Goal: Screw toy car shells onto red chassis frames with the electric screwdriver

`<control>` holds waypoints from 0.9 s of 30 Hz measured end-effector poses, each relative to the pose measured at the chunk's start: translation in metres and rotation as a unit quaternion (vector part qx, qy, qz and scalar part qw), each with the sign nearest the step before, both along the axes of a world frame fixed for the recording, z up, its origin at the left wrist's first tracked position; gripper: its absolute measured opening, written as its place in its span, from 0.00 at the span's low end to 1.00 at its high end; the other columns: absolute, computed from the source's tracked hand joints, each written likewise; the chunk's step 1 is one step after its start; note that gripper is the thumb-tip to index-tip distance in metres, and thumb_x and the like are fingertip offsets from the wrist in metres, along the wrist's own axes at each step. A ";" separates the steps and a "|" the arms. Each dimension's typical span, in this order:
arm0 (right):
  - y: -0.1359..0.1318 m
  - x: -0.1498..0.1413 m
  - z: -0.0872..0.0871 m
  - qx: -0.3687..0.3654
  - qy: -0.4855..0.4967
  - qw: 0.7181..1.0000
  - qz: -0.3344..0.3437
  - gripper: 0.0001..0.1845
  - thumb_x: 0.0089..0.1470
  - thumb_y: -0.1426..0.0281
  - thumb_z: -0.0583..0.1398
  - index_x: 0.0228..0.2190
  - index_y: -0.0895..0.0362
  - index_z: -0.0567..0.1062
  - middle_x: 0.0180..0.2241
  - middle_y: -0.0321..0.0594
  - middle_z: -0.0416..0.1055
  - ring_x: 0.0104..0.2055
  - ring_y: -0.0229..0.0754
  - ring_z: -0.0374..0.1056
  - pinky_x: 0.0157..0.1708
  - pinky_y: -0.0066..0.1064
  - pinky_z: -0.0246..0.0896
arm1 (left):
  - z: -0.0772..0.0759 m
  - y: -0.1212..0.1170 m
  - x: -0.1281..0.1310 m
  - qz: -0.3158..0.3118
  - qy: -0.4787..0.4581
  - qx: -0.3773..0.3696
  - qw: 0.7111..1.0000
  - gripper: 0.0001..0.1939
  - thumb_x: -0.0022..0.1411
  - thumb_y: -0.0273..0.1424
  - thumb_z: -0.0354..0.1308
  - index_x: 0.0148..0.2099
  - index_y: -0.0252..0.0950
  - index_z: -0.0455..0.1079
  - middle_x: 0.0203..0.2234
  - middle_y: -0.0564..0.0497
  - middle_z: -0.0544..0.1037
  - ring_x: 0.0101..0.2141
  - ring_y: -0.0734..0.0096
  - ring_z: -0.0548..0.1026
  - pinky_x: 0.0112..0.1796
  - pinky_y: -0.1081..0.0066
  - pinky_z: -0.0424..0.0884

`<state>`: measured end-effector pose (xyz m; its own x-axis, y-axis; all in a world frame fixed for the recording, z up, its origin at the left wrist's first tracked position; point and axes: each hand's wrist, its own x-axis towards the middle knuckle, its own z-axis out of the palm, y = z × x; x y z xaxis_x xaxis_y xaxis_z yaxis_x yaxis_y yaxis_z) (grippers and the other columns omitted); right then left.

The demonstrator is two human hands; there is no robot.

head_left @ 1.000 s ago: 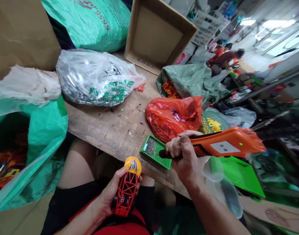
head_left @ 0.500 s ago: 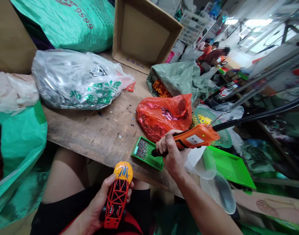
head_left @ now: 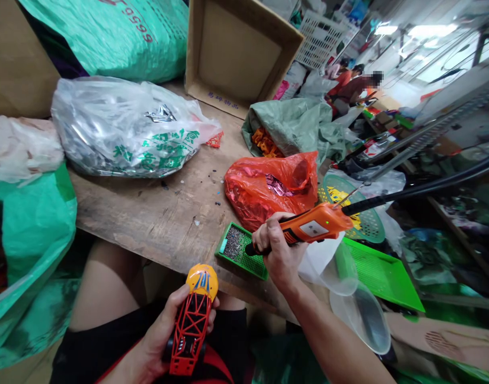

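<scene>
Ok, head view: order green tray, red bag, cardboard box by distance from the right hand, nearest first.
1. Green tray: just left of the right hand.
2. Red bag: beyond the tray, farther up the table.
3. Cardboard box: far side of the table, top of view.

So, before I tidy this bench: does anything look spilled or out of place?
Yes: small dark and coloured bits lie loose on the worn wooden tabletop, between the clear plastic bag and the green perforated tray. They look spilled, since nothing contains them.

"6656" on the green woven sack (head_left: 108, 40)
</scene>
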<state>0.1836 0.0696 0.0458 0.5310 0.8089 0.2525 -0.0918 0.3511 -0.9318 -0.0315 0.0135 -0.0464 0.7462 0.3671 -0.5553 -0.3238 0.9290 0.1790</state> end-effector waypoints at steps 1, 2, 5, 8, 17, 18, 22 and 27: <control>0.000 0.000 0.000 0.000 -0.002 1.000 -0.001 0.12 0.59 0.65 0.68 0.32 0.54 0.70 0.15 0.22 0.60 0.14 0.30 0.56 0.16 0.23 0.58 | 0.000 0.000 0.000 -0.001 0.001 0.001 1.000 0.32 0.58 0.55 0.65 0.41 0.26 0.82 0.26 0.45 0.79 0.27 0.70 0.75 0.32 0.74 0.72; -0.001 0.000 -0.001 -0.001 -0.002 1.000 -0.001 0.12 0.59 0.65 0.68 0.32 0.54 0.70 0.15 0.22 0.59 0.14 0.30 0.56 0.16 0.23 0.58 | 0.000 -0.001 0.000 0.000 0.002 0.002 1.000 0.32 0.57 0.55 0.65 0.41 0.26 0.82 0.26 0.45 0.79 0.28 0.69 0.76 0.33 0.74 0.73; -0.002 -0.001 0.000 0.003 0.001 1.000 0.006 0.12 0.59 0.65 0.68 0.32 0.54 0.70 0.15 0.22 0.59 0.14 0.30 0.56 0.17 0.23 0.58 | 0.001 0.000 0.000 -0.001 0.009 0.003 1.000 0.33 0.55 0.55 0.66 0.41 0.26 0.82 0.26 0.45 0.79 0.27 0.69 0.76 0.32 0.74 0.72; -0.002 -0.002 0.000 0.009 -0.001 1.000 0.007 0.11 0.59 0.65 0.68 0.33 0.53 0.70 0.16 0.22 0.59 0.14 0.30 0.56 0.17 0.23 0.58 | 0.003 0.001 0.001 -0.005 0.016 0.001 1.000 0.34 0.53 0.56 0.68 0.41 0.25 0.83 0.25 0.45 0.79 0.27 0.69 0.76 0.31 0.75 0.72; 0.000 -0.001 0.000 0.000 -0.004 1.000 -0.002 0.12 0.58 0.66 0.68 0.32 0.53 0.70 0.15 0.22 0.59 0.14 0.30 0.55 0.16 0.23 0.58 | 0.006 0.001 0.000 -0.009 0.018 -0.003 1.000 0.33 0.51 0.56 0.69 0.40 0.26 0.82 0.24 0.46 0.79 0.26 0.70 0.75 0.28 0.75 0.71; 0.000 -0.001 0.000 -0.002 -0.004 1.000 -0.002 0.12 0.58 0.65 0.68 0.32 0.53 0.70 0.15 0.22 0.59 0.14 0.29 0.55 0.16 0.23 0.58 | 0.007 0.002 0.000 -0.010 0.021 -0.007 1.000 0.34 0.50 0.56 0.70 0.39 0.26 0.82 0.24 0.46 0.79 0.25 0.70 0.75 0.27 0.75 0.71; 0.001 -0.001 0.000 -0.011 -0.001 1.000 -0.002 0.13 0.58 0.64 0.68 0.32 0.53 0.69 0.15 0.22 0.59 0.13 0.29 0.55 0.15 0.23 0.57 | 0.007 0.003 0.001 -0.013 0.028 -0.011 0.999 0.35 0.49 0.57 0.70 0.40 0.26 0.82 0.24 0.46 0.79 0.25 0.70 0.75 0.25 0.76 0.70; 0.001 -0.002 0.002 -0.017 -0.003 1.000 0.003 0.15 0.57 0.64 0.69 0.32 0.53 0.68 0.15 0.21 0.59 0.13 0.29 0.55 0.16 0.24 0.58 | 0.006 0.004 0.002 -0.009 0.025 -0.009 1.000 0.35 0.49 0.57 0.70 0.39 0.25 0.82 0.24 0.46 0.79 0.25 0.71 0.75 0.27 0.76 0.71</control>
<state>0.1813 0.0708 0.0479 0.5249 0.8202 0.2274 -0.0879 0.3180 -0.9440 -0.0293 0.0171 -0.0400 0.7239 0.3445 -0.5977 -0.2991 0.9375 0.1781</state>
